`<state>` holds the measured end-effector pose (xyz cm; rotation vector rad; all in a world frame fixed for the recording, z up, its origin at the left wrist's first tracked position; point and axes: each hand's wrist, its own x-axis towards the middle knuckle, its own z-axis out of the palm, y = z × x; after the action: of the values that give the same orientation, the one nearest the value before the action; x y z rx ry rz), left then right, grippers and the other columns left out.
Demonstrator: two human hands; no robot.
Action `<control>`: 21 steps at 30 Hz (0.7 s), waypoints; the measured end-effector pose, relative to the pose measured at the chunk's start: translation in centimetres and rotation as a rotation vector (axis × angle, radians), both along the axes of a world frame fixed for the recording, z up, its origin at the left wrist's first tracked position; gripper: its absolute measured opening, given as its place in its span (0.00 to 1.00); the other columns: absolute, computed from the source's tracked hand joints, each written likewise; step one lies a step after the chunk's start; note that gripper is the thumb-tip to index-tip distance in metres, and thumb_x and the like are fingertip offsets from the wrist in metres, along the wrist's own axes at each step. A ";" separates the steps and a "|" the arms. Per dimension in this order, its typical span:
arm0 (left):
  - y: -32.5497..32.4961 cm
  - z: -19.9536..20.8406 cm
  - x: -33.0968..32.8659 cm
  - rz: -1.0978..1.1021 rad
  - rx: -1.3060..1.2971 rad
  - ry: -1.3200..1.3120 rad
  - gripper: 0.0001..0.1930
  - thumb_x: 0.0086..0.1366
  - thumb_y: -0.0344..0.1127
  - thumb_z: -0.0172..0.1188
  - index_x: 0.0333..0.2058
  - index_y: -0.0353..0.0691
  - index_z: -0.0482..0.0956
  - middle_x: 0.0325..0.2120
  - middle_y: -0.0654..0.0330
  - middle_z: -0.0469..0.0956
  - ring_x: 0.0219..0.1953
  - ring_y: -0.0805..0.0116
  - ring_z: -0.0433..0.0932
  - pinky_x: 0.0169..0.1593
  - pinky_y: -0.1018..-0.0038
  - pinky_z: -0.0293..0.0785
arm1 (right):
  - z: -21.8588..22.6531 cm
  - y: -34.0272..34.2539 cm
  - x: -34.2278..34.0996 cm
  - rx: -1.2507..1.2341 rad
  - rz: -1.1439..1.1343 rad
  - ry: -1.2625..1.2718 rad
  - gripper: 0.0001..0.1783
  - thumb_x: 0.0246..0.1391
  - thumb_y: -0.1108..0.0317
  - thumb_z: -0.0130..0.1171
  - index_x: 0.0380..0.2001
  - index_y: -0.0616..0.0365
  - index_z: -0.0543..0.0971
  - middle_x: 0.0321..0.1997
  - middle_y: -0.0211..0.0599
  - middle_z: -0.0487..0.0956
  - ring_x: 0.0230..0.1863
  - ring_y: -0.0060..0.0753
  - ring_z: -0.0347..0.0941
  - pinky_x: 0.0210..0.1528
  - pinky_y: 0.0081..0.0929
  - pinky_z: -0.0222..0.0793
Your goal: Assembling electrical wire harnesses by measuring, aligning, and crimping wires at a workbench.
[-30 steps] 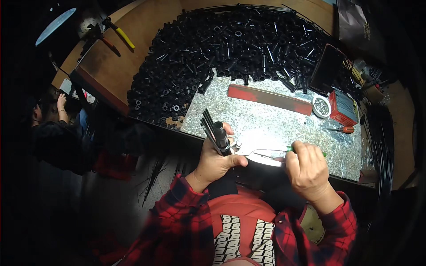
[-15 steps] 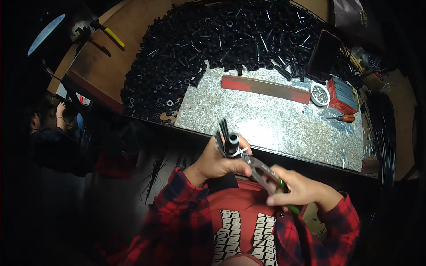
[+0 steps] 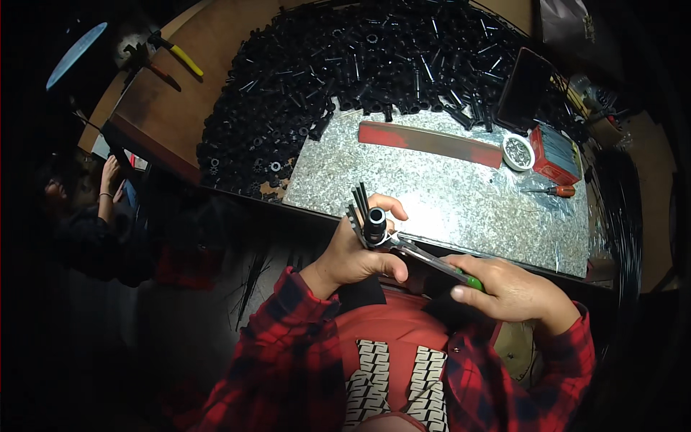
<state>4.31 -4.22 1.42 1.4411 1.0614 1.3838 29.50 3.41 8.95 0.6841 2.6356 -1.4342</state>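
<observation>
My left hand (image 3: 353,252) is wrapped round a black tubular part (image 3: 376,225), its round open end facing up. Several thin black rods (image 3: 360,196) stick up beside that end, within the same grip. A thin pale strip or wire (image 3: 391,237) shows at the tube's side; its exact kind is too small to tell. Closed round green-handled pliers (image 3: 435,264), my right hand (image 3: 507,288) is to the right and slightly lower. The pliers' jaws meet the pale strip beside the tube. My left thumb and index finger stand apart from the tube.
A speckled work surface (image 3: 338,180) bears a long red-and-brown bar (image 3: 430,144), a white bowl of small metal pieces (image 3: 518,153), a red box (image 3: 556,157) and a screwdriver (image 3: 561,191). Black parts (image 3: 345,65) are heaped behind. Yellow-handled pliers (image 3: 186,61) lie left; another person (image 3: 101,223) sits beyond.
The pliers have turned from a broadside view to a narrow edge, and my right hand has moved right and slightly up. My left index finger and thumb have spread.
</observation>
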 end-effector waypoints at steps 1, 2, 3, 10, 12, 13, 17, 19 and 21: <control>-0.1 0.2 0.1 0.000 0.001 -0.001 0.45 0.34 0.56 0.74 0.45 0.34 0.62 0.15 0.74 0.64 0.19 0.87 0.60 0.26 0.86 0.53 | 0.0 -0.2 -0.4 0.001 0.000 -0.001 0.24 0.60 0.54 0.53 0.50 0.62 0.70 0.30 0.56 0.77 0.33 0.56 0.75 0.37 0.39 0.70; -0.4 0.7 0.3 0.031 -0.076 -0.108 0.39 0.34 0.48 0.78 0.42 0.36 0.67 0.20 0.73 0.66 0.23 0.86 0.62 0.28 0.84 0.57 | 0.0 -0.4 -0.9 0.027 -0.046 -0.098 0.21 0.59 0.54 0.54 0.44 0.63 0.72 0.27 0.55 0.77 0.31 0.57 0.75 0.35 0.40 0.69; -0.7 1.0 0.5 0.064 -0.150 -0.213 0.33 0.34 0.40 0.81 0.38 0.37 0.71 0.26 0.73 0.68 0.26 0.86 0.63 0.30 0.81 0.61 | 0.1 -0.6 -1.3 0.056 -0.090 -0.194 0.20 0.59 0.54 0.55 0.38 0.64 0.73 0.24 0.55 0.76 0.28 0.57 0.74 0.32 0.41 0.69; -0.7 -0.1 0.0 0.176 0.006 -0.052 0.25 0.36 0.49 0.78 0.17 0.38 0.72 0.35 0.63 0.70 0.30 0.78 0.67 0.37 0.74 0.64 | -2.3 -1.7 -1.9 0.053 -0.205 -0.049 0.20 0.56 0.57 0.60 0.25 0.64 0.71 0.16 0.53 0.72 0.21 0.58 0.71 0.25 0.42 0.65; -0.7 0.1 -0.2 0.140 -0.020 -0.104 0.26 0.36 0.52 0.77 0.19 0.38 0.73 0.34 0.64 0.70 0.32 0.77 0.67 0.39 0.73 0.64 | -2.7 -1.6 -1.6 0.145 -0.189 -0.038 0.19 0.55 0.58 0.61 0.24 0.64 0.70 0.17 0.51 0.72 0.22 0.57 0.72 0.25 0.42 0.66; -0.8 0.6 0.0 0.114 -0.028 -0.130 0.27 0.36 0.53 0.77 0.18 0.38 0.71 0.32 0.65 0.70 0.31 0.79 0.67 0.39 0.74 0.64 | -2.8 -1.5 -1.3 0.237 -0.169 -0.031 0.19 0.54 0.59 0.61 0.23 0.63 0.69 0.18 0.50 0.73 0.22 0.55 0.73 0.25 0.42 0.66; -0.9 1.0 -0.5 0.002 -0.091 -0.226 0.32 0.35 0.50 0.78 0.29 0.39 0.68 0.20 0.73 0.67 0.24 0.85 0.64 0.33 0.82 0.62 | -1.2 -1.1 -0.2 0.744 -0.170 0.080 0.17 0.50 0.60 0.63 0.23 0.59 0.68 0.22 0.42 0.72 0.21 0.45 0.73 0.23 0.38 0.69; -0.5 0.5 -0.6 -0.058 -0.049 -0.141 0.43 0.32 0.52 0.78 0.41 0.42 0.58 0.15 0.75 0.63 0.19 0.87 0.60 0.25 0.87 0.54 | -0.7 -1.3 0.1 0.831 -0.164 0.082 0.18 0.50 0.59 0.62 0.23 0.59 0.68 0.21 0.41 0.71 0.20 0.44 0.72 0.22 0.37 0.68; -0.7 1.0 -0.1 -0.096 -0.105 -0.205 0.43 0.31 0.50 0.78 0.40 0.43 0.58 0.15 0.75 0.63 0.20 0.87 0.60 0.26 0.87 0.55 | -0.2 -1.5 0.4 0.970 -0.152 0.094 0.19 0.51 0.55 0.60 0.23 0.58 0.68 0.19 0.38 0.67 0.19 0.39 0.70 0.21 0.35 0.66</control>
<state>4.19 -4.89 2.43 1.2299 0.9080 1.3545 29.85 1.96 8.79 0.8757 3.3235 -0.0843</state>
